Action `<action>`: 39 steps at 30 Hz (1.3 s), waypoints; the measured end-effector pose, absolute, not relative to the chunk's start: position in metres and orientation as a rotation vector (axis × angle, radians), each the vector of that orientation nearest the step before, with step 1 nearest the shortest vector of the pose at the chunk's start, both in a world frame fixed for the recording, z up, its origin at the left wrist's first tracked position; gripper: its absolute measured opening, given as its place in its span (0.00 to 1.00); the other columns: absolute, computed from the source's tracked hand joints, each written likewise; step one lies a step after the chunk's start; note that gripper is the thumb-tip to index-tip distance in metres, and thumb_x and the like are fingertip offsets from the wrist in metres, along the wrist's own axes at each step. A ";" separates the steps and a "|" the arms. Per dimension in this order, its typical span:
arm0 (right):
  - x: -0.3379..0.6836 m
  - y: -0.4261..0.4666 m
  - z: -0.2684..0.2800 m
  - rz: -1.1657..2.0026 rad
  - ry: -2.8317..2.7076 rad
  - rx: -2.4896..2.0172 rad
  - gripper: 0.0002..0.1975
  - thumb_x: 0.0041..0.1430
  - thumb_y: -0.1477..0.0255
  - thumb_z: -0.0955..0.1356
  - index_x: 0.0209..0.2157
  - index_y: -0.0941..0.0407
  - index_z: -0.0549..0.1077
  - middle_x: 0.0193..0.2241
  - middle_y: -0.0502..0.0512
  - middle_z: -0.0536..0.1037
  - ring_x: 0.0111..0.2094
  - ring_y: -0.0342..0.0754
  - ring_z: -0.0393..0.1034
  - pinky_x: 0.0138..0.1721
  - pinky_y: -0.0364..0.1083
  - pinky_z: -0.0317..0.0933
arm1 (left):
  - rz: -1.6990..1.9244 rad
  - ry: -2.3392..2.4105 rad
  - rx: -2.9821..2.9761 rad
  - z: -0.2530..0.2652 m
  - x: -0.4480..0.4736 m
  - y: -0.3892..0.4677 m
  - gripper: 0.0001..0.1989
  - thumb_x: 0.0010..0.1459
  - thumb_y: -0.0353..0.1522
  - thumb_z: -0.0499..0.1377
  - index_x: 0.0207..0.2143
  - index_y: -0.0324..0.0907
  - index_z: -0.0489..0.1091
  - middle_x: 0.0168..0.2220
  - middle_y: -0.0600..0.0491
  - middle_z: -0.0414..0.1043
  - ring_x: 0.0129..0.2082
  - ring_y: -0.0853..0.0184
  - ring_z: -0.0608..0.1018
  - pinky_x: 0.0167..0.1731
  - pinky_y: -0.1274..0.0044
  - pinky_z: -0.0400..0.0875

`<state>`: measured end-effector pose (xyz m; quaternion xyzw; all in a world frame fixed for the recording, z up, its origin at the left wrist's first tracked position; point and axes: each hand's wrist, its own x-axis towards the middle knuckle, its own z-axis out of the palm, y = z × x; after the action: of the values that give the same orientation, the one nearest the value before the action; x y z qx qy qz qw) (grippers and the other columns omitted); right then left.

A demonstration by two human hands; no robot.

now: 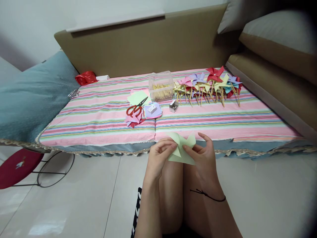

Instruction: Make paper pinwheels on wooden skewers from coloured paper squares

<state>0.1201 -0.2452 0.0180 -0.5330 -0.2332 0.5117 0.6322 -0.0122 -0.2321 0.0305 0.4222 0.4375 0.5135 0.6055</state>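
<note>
A red-seated stool (24,169) stands near the sofa (138,46)

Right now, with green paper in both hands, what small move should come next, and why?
I'd probably bring another corner of the pale green paper toward its middle. The left hand and right hand pinch it, part curls up, yet its lower edge looks unfolded; the red pinwheel has points folded to its centre.

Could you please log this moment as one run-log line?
left hand: pinching part-folded pale-green paper | right hand: pinching same paper | scissors: on striped cloth | paper pinwheels: right of stick box
</note>
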 end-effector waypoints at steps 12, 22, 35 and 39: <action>0.122 -0.245 0.016 1.171 -0.504 -1.196 0.44 0.32 0.68 0.79 0.51 0.52 0.58 0.25 0.51 0.81 0.25 0.49 0.74 0.28 0.47 0.68 | 1.135 0.995 0.915 0.030 -0.016 -0.233 0.10 0.45 0.33 0.68 0.33 0.42 0.78 0.42 0.49 0.76 0.39 0.65 0.77 0.34 0.78 0.70; 0.113 -0.247 0.023 1.147 -0.497 -1.184 0.45 0.32 0.66 0.78 0.52 0.53 0.57 0.27 0.51 0.81 0.28 0.50 0.75 0.30 0.50 0.69 | 1.259 1.086 0.828 0.027 -0.003 -0.232 0.13 0.40 0.32 0.70 0.32 0.42 0.74 0.34 0.51 0.77 0.35 0.65 0.78 0.32 0.77 0.70; 0.111 -0.249 0.023 1.137 -0.504 -1.155 0.43 0.34 0.67 0.78 0.52 0.53 0.58 0.27 0.52 0.81 0.29 0.50 0.76 0.31 0.50 0.69 | 1.205 1.082 0.725 0.031 0.002 -0.235 0.23 0.40 0.34 0.70 0.36 0.43 0.63 0.27 0.54 0.79 0.23 0.70 0.76 0.26 0.79 0.66; 0.111 -0.249 0.023 1.127 -0.498 -1.168 0.43 0.34 0.67 0.78 0.52 0.53 0.58 0.28 0.52 0.81 0.29 0.50 0.76 0.31 0.50 0.70 | 1.219 1.069 0.710 0.033 0.002 -0.235 0.19 0.40 0.34 0.70 0.33 0.43 0.65 0.28 0.54 0.78 0.24 0.70 0.76 0.28 0.79 0.66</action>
<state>0.1115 -0.2492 0.0234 -0.5164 -0.2204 0.4982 0.6607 0.0015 -0.2352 0.0332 0.3103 0.4674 0.5331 0.6333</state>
